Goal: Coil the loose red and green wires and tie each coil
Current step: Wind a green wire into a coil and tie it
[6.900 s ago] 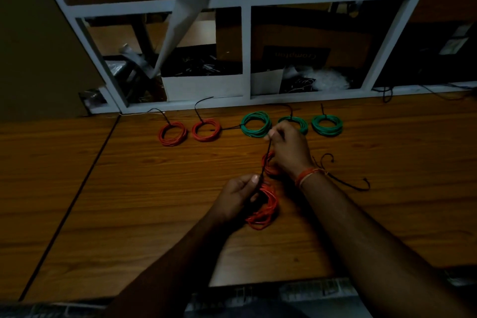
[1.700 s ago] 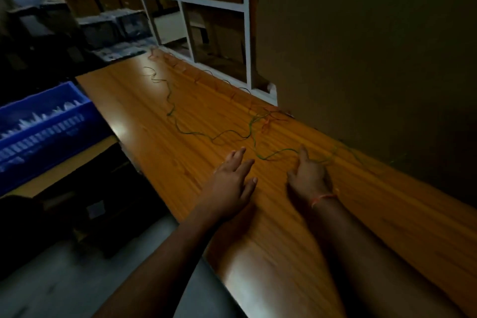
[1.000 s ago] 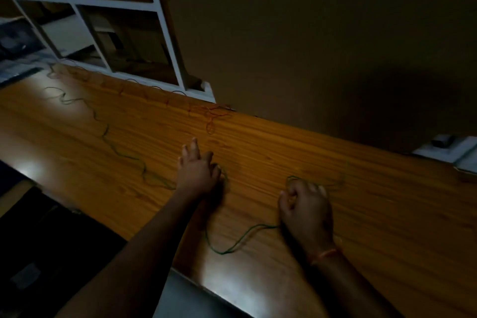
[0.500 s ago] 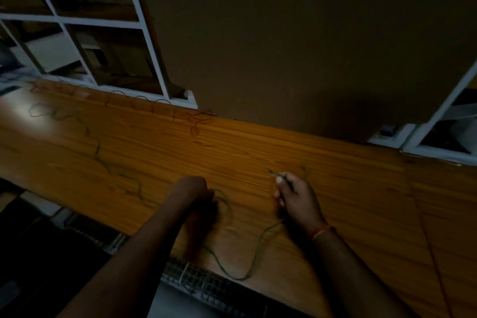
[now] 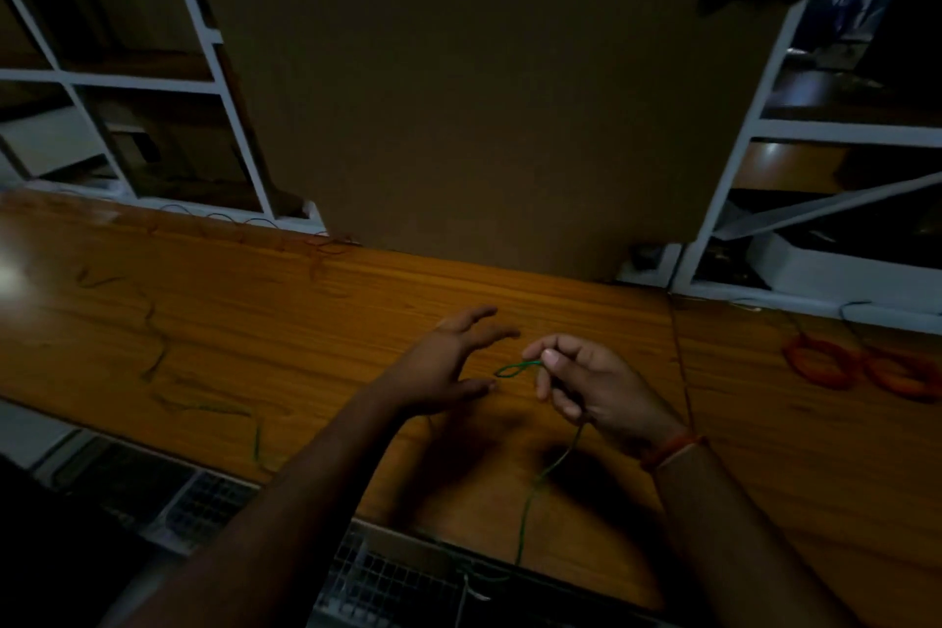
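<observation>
My right hand [image 5: 591, 385] pinches the end of a loose green wire [image 5: 532, 490] between thumb and forefinger, with a small loop sticking out to the left. The wire drops from that hand over the front edge of the wooden table [image 5: 285, 321], then trails away across the table's left side. My left hand [image 5: 448, 362] hovers just left of the loop, fingers spread, holding nothing. A loose red wire [image 5: 326, 247] lies along the back edge near the shelving. Two tied red coils [image 5: 820, 362] lie at the far right.
A large brown board [image 5: 474, 92] stands upright behind the table's middle. White shelving frames [image 5: 204, 41] flank it on both sides. A wire-mesh tray [image 5: 387, 576] runs below the table's front edge.
My view has swung right, bringing the red coils into sight. My right hand has lifted with the green wire end and formed a small loop. My left hand has opened and risen beside it.
</observation>
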`<control>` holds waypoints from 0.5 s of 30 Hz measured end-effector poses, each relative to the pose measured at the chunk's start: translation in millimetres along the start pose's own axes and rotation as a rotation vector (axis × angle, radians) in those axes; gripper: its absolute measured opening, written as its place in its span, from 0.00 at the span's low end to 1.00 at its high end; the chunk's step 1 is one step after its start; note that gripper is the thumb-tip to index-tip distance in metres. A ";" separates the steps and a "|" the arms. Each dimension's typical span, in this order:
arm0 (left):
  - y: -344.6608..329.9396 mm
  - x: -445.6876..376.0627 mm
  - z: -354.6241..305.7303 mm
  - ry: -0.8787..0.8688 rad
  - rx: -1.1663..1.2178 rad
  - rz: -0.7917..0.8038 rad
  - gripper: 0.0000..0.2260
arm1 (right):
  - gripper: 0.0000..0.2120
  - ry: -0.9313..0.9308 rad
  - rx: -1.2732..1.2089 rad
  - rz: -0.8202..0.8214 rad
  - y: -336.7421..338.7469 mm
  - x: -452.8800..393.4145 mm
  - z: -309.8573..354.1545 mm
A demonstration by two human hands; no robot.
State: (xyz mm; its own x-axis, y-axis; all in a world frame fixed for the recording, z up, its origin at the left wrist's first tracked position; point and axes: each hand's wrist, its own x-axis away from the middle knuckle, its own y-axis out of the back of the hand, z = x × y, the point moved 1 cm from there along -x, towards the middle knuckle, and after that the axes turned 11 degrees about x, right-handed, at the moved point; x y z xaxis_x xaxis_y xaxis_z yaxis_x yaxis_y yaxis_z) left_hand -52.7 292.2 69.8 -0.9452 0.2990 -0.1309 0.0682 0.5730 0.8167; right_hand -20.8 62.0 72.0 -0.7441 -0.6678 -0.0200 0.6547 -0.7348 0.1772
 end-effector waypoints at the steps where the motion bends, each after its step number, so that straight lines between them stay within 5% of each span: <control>1: -6.6 -3.8 -9.9 -0.068 0.038 -0.019 0.22 | 0.11 0.008 -0.074 0.002 8.1 6.5 -0.1; 3: -22.2 -15.5 -33.4 -0.140 0.085 -0.040 0.10 | 0.12 0.010 -0.220 -0.019 31.7 23.6 0.2; 7: -51.3 -33.8 -77.2 -0.060 0.261 -0.095 0.05 | 0.10 -0.016 -0.474 -0.118 95.2 61.9 -2.3; 15: -95.3 -49.2 -154.2 0.085 0.561 -0.177 0.10 | 0.07 -0.061 -0.334 -0.442 232.3 133.4 -35.1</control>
State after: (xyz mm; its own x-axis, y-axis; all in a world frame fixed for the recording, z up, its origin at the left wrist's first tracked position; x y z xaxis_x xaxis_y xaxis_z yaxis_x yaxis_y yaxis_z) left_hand -61.9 105.3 85.1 -0.9783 0.1128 -0.1738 0.0431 0.9313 0.3617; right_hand 36.7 -201.9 76.0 -0.9572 -0.2869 0.0376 0.2779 -0.9477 -0.1571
